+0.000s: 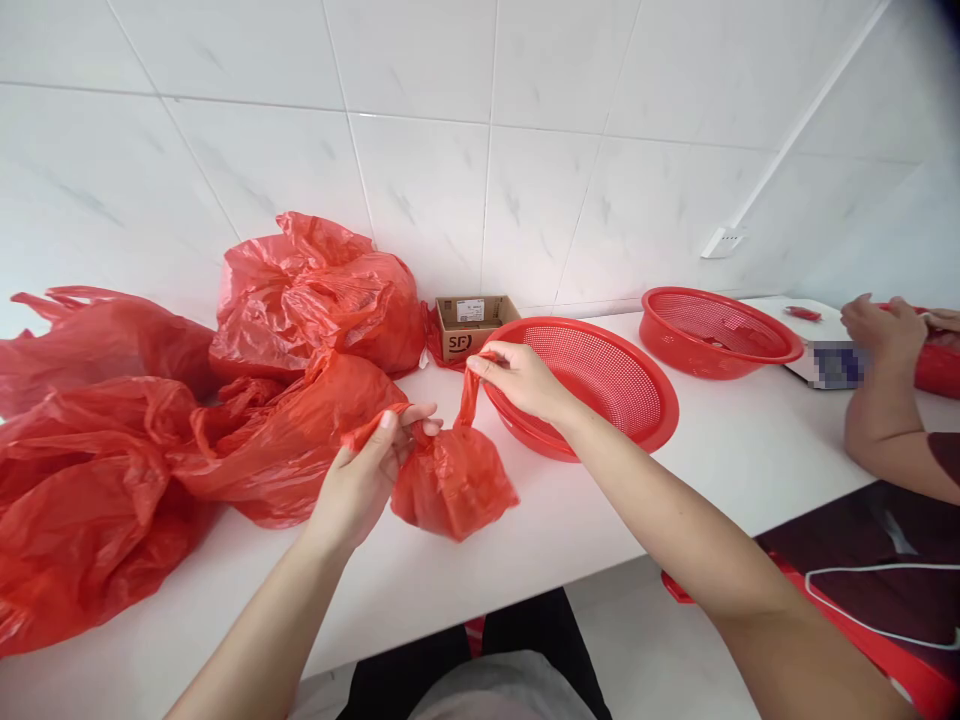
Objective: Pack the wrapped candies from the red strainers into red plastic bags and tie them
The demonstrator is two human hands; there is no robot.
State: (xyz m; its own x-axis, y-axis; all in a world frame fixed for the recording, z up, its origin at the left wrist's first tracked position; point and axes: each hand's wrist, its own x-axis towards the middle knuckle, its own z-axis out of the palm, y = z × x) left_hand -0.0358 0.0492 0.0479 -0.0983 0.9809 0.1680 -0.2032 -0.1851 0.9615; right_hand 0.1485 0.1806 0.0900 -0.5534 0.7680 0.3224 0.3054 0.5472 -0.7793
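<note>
A small red plastic bag [454, 485] with a rounded, filled bottom hangs between my two hands over the front of the table; its contents are hidden. My left hand [373, 465] is closed on one twisted handle of the bag, at its left side. The other handle is stretched up and pinched between the thumb and fingers of my right hand [517, 375]. Just behind my right hand stands a large red perforated basket [660, 410].
Several big red plastic bags [322, 300] crowd the left side. A small cardboard box [478, 318] stands by the tiled wall. On the right are a second red basket [720, 335], a white scale [806, 320] and a co-worker's hands [889, 325] at a red bag.
</note>
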